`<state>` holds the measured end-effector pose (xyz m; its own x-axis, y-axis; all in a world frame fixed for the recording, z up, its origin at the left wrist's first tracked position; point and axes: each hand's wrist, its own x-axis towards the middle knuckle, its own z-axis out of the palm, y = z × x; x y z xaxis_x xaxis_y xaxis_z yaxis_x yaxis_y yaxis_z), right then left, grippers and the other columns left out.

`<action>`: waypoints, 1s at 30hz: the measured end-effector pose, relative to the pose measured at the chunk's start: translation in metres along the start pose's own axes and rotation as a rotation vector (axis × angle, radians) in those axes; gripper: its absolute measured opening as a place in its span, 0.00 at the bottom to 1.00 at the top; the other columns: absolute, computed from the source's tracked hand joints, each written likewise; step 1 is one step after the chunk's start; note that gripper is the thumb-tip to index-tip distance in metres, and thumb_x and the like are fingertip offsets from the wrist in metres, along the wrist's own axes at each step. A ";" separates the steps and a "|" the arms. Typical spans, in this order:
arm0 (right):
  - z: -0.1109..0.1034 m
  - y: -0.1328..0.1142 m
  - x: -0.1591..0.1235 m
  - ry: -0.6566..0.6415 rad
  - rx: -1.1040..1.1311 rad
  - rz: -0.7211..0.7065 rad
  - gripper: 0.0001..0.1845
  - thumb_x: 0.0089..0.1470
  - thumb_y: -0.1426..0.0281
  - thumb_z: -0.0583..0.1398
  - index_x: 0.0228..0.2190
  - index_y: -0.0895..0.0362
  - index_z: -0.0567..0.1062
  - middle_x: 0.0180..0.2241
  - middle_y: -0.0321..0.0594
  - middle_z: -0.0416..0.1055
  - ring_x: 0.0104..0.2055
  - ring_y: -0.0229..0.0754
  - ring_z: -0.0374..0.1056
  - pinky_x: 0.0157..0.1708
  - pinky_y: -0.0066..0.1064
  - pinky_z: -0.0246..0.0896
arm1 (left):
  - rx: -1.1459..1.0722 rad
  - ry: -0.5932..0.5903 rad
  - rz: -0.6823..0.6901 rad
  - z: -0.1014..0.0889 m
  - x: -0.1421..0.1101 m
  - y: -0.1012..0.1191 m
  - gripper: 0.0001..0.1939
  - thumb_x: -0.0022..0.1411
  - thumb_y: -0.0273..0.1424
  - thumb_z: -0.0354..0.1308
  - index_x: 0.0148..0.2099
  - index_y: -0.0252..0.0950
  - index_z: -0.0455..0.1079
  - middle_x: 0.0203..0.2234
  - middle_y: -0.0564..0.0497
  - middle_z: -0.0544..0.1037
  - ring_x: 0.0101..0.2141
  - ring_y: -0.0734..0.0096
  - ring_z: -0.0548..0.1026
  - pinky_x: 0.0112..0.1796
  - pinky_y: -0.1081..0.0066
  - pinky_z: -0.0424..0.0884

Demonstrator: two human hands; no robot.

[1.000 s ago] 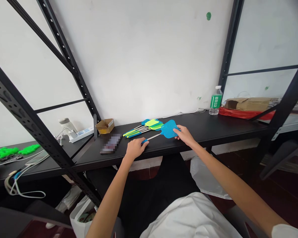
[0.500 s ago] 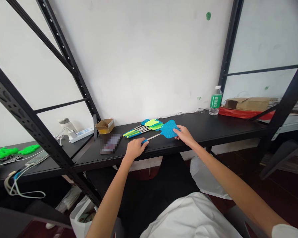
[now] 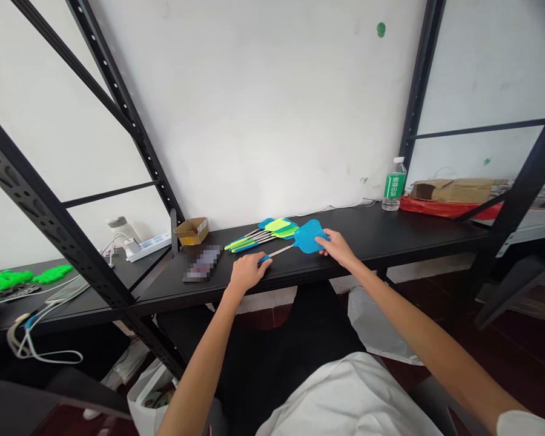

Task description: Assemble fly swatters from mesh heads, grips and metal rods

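My left hand (image 3: 247, 272) is closed on the handle of a blue fly swatter (image 3: 307, 237); my right hand (image 3: 338, 249) sits on its mesh head, can't quite tell if it's clamped.

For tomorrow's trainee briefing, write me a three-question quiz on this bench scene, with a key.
1. True or false: the right hand rests on the mesh head of the blue fly swatter.
2. Fill in the blank: the left hand is at the swatter's ____ end.
3. Multiple choice: what stands upright on the black shelf, to the right of the hands?
A) a green-labelled water bottle
B) a ceramic mug
C) a desk lamp

Key: 1 true; 2 handle; 3 A.
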<state>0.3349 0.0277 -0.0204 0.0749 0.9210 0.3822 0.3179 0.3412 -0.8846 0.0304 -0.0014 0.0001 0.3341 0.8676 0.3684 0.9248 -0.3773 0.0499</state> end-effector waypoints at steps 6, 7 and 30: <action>0.000 -0.001 0.000 -0.002 0.000 0.012 0.05 0.50 0.72 0.56 0.32 0.56 0.71 0.27 0.37 0.72 0.23 0.37 0.72 0.18 0.22 0.61 | -0.001 -0.018 -0.012 -0.002 -0.001 0.001 0.22 0.70 0.50 0.43 0.48 0.45 0.73 0.35 0.48 0.80 0.40 0.57 0.77 0.35 0.69 0.63; 0.000 -0.002 0.000 -0.001 0.000 0.013 0.05 0.49 0.73 0.56 0.32 0.56 0.71 0.27 0.37 0.72 0.23 0.37 0.72 0.17 0.22 0.61 | 0.000 -0.016 -0.011 -0.002 -0.001 0.001 0.22 0.70 0.50 0.43 0.48 0.45 0.73 0.35 0.48 0.80 0.40 0.57 0.77 0.35 0.69 0.63; 0.000 0.005 0.004 -0.005 0.006 0.014 0.09 0.49 0.74 0.55 0.34 0.56 0.71 0.27 0.36 0.71 0.23 0.38 0.73 0.18 0.23 0.61 | 0.022 0.011 0.009 0.001 0.000 -0.001 0.22 0.70 0.50 0.43 0.49 0.45 0.73 0.36 0.48 0.80 0.39 0.57 0.77 0.32 0.71 0.60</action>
<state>0.3365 0.0334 -0.0238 0.0742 0.9267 0.3683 0.3109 0.3294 -0.8915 0.0299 -0.0003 -0.0008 0.3406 0.8604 0.3792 0.9254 -0.3780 0.0264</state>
